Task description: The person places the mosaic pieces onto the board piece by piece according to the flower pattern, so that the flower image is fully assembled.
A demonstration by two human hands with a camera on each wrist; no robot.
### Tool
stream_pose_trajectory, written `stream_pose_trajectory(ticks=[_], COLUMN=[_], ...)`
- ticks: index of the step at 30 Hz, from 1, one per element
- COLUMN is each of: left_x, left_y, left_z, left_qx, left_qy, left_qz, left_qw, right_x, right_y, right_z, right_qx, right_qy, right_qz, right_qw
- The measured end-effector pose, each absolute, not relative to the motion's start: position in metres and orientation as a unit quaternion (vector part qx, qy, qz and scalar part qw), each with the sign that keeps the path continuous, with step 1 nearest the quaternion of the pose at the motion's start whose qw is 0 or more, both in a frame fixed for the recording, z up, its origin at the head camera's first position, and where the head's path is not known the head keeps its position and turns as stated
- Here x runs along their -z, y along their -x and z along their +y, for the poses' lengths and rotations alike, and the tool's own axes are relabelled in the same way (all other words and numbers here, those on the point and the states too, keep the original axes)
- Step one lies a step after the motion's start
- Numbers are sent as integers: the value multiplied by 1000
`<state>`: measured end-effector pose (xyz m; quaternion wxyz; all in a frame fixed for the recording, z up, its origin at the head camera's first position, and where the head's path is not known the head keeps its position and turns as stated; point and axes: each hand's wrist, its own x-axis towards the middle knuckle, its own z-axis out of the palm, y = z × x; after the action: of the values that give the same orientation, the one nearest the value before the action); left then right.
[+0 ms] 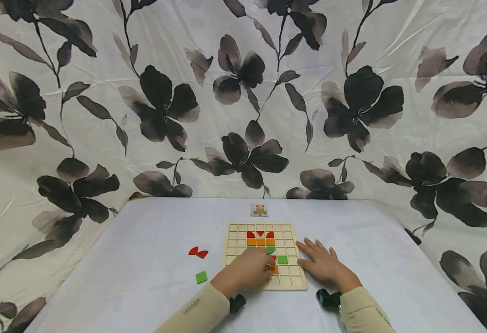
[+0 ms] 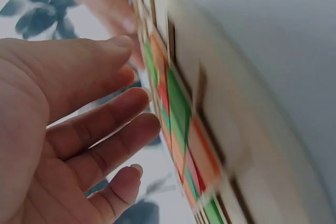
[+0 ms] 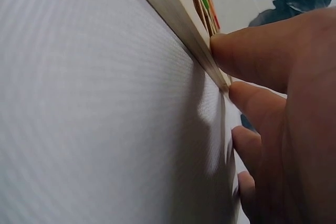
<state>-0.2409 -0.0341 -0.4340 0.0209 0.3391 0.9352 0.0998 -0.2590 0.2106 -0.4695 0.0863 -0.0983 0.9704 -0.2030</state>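
A wooden grid board (image 1: pixel 297 280) with red, orange and green tiles in its cells lies on the table. Over its lower middle is my left hand (image 1: pixel 249 268), fingers reaching down at the tiles and hiding some of them. In the left wrist view, the left fingers (image 2: pixel 142 129) are loosely bent close to the tiles, and no piece shows between thumb and index finger. My right hand (image 1: pixel 322 263) rests at the board's right edge, fingers spread. The right wrist view shows its thumb and index finger touching the wooden rim (image 3: pixel 194 40).
Left of the board lie two red fan-shaped pieces (image 1: pixel 202 254), close together, and a green square tile (image 1: pixel 201 277). A small patterned card (image 1: pixel 260 210) lies behind the board. A floral cloth (image 1: pixel 243 74) hangs behind the white table (image 1: pixel 156 231).
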Motion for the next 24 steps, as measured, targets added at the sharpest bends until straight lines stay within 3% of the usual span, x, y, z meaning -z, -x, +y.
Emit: stream_pose_trajectory(ticks=[12, 24], left_x=[428, 432], left_y=[265, 268], left_z=[-129, -171], left_qx=[-127, -92], left_qy=[-151, -101], left_qz=[980, 990], left_qw=[22, 31], right_x=[467, 470], right_y=[259, 259], right_z=[208, 209], right_qx=[202, 207], right_qy=[95, 87], right_qz=[971, 970], right_qw=[86, 92])
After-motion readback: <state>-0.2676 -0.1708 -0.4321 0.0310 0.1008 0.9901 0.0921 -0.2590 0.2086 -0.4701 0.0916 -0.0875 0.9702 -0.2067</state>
